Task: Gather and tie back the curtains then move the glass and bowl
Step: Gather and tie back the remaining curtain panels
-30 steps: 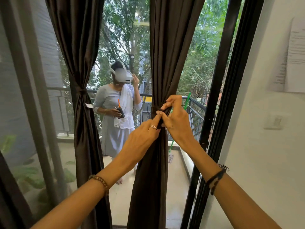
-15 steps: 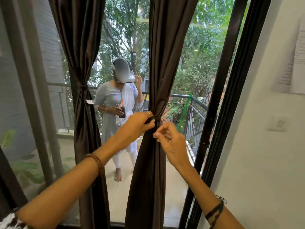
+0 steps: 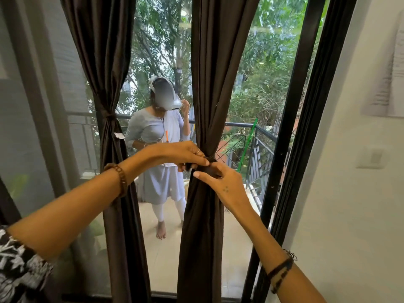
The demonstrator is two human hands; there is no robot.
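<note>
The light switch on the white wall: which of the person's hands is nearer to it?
Right. The right hand rests on the tied curtain, on the side toward the light switch. The left hand grips the tie from the curtain's far side.
</note>
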